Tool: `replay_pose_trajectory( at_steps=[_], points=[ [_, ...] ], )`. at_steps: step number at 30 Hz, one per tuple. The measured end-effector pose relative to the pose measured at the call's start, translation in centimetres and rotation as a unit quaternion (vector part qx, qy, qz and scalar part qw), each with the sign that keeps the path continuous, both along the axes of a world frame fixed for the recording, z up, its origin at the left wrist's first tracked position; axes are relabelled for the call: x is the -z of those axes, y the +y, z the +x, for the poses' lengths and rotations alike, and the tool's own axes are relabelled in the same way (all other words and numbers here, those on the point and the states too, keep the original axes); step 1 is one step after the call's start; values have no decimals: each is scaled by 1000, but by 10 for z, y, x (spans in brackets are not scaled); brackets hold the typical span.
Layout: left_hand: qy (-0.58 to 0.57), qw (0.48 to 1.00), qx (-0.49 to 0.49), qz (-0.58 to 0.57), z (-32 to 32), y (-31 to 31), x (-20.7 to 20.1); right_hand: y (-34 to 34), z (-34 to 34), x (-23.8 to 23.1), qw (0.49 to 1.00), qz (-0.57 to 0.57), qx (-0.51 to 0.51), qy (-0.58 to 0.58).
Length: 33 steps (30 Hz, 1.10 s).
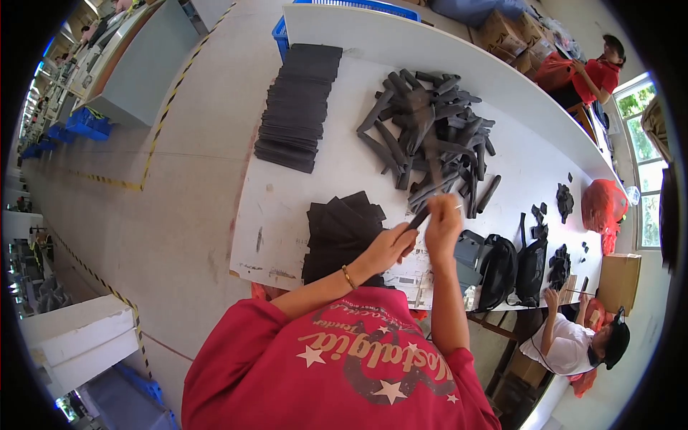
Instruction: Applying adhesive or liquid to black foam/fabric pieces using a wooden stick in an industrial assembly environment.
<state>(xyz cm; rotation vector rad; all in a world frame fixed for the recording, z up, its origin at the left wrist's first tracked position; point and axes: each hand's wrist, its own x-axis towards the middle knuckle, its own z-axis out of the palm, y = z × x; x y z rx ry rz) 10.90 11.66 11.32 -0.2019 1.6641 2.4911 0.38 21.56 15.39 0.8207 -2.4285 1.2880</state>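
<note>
My left hand [390, 252] is closed around a narrow black rolled piece [418, 218], apparently fabric, which slants up toward my right hand. Close beside its upper end, my right hand [443, 223] has its fingers curled in. A small pale glint shows at those fingers, but what they hold is not clear. A loose heap of black rolled pieces [437, 129] lies just beyond both hands, with a brownish motion smear across it. Flat black pieces [344, 226] are stacked unevenly beside my left wrist, partly hidden by my forearm.
A long, neat row of flat black pieces [297, 107] lies at the table's far left. Rightward are a grey box-like object [469, 251], black bags [498, 269] and a red plastic bag [604, 206]. One co-worker [566, 344] sits at the right; another [598, 75] is beyond the white partition [459, 39].
</note>
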Motion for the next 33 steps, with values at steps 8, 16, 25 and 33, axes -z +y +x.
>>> replay_pose_trajectory(
  at_steps=[8,16,25,33],
  points=[
    [-34,999,-3,-38,41,-9,7,12,-83,-34,931,-226,96,-270],
    [301,873,-206,-323,-67,-61,-37,-9,-41,-31,928,-75,-65,-358],
    [-10,949,-257,185,-69,-36,-5,-22,-5,8,881,-215,-52,-418],
    [-72,956,-243,-146,-47,-96,45,-12,-74,8,938,-241,89,-234]
  ],
)
